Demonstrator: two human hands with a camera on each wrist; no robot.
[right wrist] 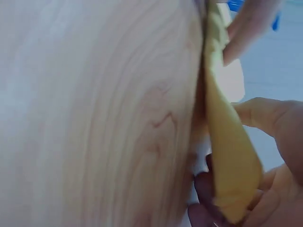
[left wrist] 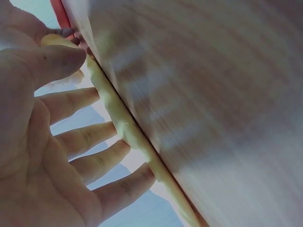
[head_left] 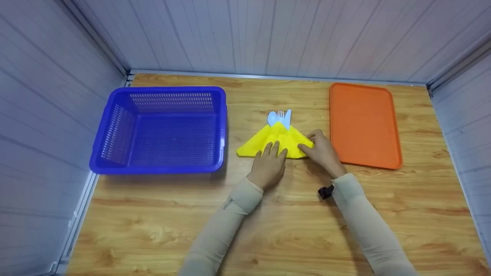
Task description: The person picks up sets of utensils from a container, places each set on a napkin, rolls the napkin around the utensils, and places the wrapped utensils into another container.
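A yellow napkin (head_left: 268, 136), folded into a triangle, lies on the wooden table with its point toward the back wall. From its top stick out a pale spoon (head_left: 272, 118), fork (head_left: 280, 116) and knife (head_left: 287, 119); their lower parts are hidden. My left hand (head_left: 269, 166) rests with spread, fairly straight fingers on the napkin's front part. In the left wrist view those fingers (left wrist: 125, 189) touch its folded edge. The right corner of the napkin is pinched by my right hand (head_left: 322, 151), thumb above and fingers beneath, slightly lifted in the right wrist view.
On the left stands a blue plastic basket (head_left: 158, 170) with slotted walls. An orange tray (head_left: 364, 126) lies to the right, close beside my right hand. Pale panels (head_left: 268, 38) enclose the wooden table (head_left: 287, 230) at the back and both sides.
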